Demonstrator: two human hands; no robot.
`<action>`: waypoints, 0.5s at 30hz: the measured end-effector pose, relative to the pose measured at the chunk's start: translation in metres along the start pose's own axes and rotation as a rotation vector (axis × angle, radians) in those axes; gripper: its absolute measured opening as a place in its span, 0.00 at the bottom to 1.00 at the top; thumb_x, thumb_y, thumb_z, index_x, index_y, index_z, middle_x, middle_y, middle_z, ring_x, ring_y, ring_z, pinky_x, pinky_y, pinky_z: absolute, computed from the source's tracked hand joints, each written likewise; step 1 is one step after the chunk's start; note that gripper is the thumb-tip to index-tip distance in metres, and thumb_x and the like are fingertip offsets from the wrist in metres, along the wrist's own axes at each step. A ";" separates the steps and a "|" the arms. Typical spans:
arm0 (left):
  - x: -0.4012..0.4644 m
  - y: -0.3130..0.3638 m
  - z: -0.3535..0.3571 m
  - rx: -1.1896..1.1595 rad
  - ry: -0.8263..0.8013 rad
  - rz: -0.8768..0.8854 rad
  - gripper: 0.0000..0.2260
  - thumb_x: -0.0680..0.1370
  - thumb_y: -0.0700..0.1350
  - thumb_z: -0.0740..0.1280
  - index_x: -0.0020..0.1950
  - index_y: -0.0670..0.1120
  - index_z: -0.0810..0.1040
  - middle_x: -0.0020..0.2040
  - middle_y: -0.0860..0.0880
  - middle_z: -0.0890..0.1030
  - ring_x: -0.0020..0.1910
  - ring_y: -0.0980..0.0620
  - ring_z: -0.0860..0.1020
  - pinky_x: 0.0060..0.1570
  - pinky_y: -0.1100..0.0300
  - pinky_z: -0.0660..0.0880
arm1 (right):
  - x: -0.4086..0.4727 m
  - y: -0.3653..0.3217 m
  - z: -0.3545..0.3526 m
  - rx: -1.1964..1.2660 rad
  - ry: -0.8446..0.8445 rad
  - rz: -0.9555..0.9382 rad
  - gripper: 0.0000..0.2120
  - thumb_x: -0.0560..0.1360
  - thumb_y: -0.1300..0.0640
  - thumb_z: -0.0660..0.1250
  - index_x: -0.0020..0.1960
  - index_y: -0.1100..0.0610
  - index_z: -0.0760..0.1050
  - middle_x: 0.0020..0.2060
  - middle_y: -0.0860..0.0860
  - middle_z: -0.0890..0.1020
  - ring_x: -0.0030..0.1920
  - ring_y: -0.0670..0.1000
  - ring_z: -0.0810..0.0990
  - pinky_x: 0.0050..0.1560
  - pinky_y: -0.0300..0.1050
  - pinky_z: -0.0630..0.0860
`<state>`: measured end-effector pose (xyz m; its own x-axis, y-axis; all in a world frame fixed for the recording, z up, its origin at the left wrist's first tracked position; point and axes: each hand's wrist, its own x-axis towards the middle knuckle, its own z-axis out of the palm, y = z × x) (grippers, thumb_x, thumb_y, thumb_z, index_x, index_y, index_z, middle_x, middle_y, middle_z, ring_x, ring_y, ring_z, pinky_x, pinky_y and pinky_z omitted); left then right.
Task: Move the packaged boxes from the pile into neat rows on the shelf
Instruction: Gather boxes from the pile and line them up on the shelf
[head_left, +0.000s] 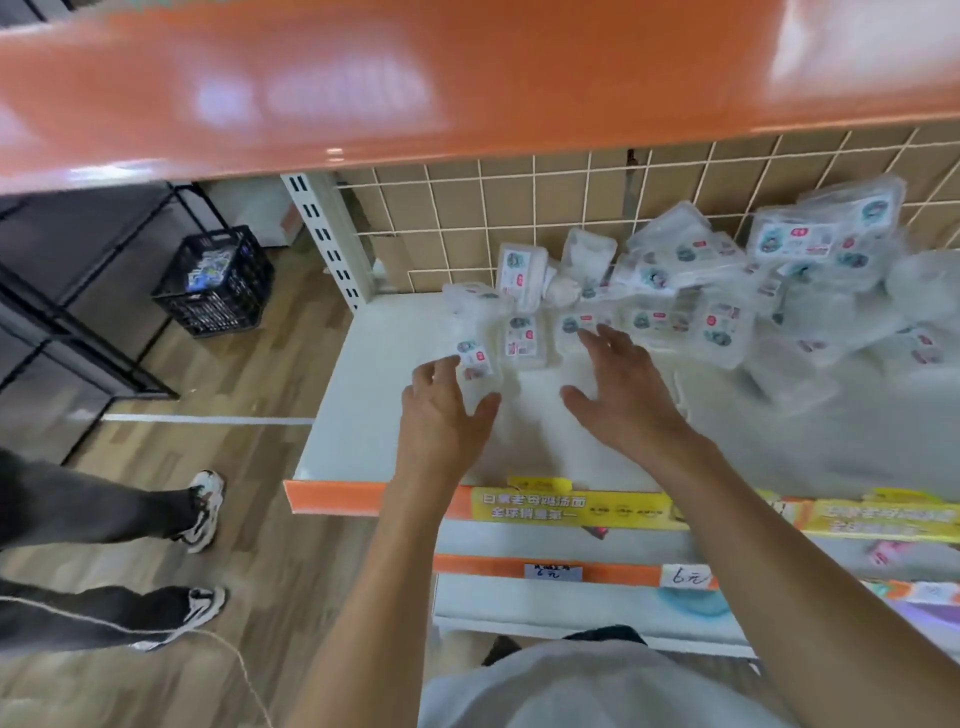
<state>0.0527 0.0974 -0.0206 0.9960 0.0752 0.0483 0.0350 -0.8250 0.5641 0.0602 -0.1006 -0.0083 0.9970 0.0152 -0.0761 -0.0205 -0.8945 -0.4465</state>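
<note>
At the bottom of the frame the person's pale shirt (587, 686) shows, and two bare forearms reach up toward the middle; below them run orange shelf edges with a yellow price strip (571, 509) and handwritten price tags (685, 576); the left hand (441, 415) lies over the white shelf (358, 415) at centre, its fingers (436, 371) curled over a clear packaged box with a printed label (475, 361), thumb at the box's near corner, though blur hides how firmly it grips; the right hand (618, 389), just to the right, hovers with fingers spread and relaxed, holding nothing, fingertips near a second box (576, 327); behind both hands a short row of boxes (522, 338) lies flat; further right and back, the pile of packaged boxes (769, 280) leans against the wire grid back panel (519, 208) in the upper right; at left, another person's legs and sneakers (205, 512) stand on the wood-look floor; a black plastic crate (215, 283) sits further back at upper left; an orange upper shelf (415, 78) spans the top.
</note>
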 end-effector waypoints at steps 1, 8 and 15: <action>0.006 -0.001 0.003 -0.002 0.009 -0.004 0.30 0.75 0.54 0.73 0.71 0.39 0.70 0.66 0.36 0.74 0.60 0.34 0.74 0.59 0.46 0.70 | 0.005 -0.001 0.002 -0.020 -0.001 0.006 0.36 0.80 0.47 0.65 0.81 0.54 0.51 0.81 0.54 0.52 0.79 0.58 0.54 0.76 0.53 0.56; 0.024 -0.002 0.021 -0.006 0.073 -0.027 0.36 0.74 0.62 0.71 0.70 0.38 0.69 0.60 0.35 0.76 0.57 0.33 0.74 0.55 0.44 0.70 | 0.008 -0.001 0.014 -0.185 0.048 0.098 0.33 0.79 0.43 0.62 0.79 0.53 0.56 0.77 0.50 0.58 0.74 0.60 0.57 0.71 0.56 0.58; 0.032 -0.013 0.016 0.075 -0.089 -0.081 0.41 0.71 0.67 0.69 0.78 0.51 0.60 0.60 0.39 0.76 0.61 0.38 0.71 0.62 0.52 0.62 | -0.013 -0.004 0.017 -0.052 0.252 0.092 0.14 0.79 0.53 0.64 0.61 0.57 0.80 0.57 0.56 0.77 0.59 0.62 0.73 0.59 0.56 0.69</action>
<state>0.0859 0.1012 -0.0397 0.9929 0.0961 -0.0706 0.1186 -0.8581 0.4995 0.0462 -0.0893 -0.0202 0.9785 -0.1725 0.1128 -0.1140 -0.9088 -0.4013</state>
